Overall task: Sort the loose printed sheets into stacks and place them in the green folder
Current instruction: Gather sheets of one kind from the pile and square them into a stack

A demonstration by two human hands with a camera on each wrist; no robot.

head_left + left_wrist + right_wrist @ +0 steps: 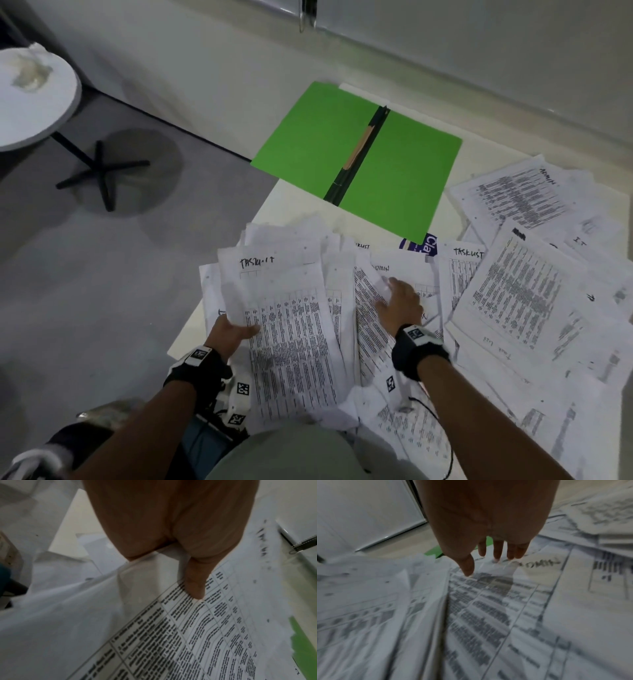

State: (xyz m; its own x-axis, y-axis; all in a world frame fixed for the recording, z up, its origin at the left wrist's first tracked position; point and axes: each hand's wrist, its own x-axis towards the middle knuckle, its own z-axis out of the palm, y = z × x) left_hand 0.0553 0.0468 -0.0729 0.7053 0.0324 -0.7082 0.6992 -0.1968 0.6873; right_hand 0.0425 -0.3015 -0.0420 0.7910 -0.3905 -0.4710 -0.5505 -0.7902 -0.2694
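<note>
The green folder [359,157] lies open on the white table, far middle, with a black spine and a brown strip along it. Loose printed sheets [513,294] cover the near and right side of the table. My left hand [233,330] grips a bundle of sheets headed "TASKLIST" [284,325] by its left edge, thumb [193,582] on top. My right hand [399,301] lies with straight fingers [498,550] on a sheet marked "ADMIN" [539,562], to the right of the bundle.
A blue card [424,244] peeks out under the folder's near corner. A round white side table [30,99] on a black cross foot stands on the grey floor at left. A wall runs behind the table's far edge.
</note>
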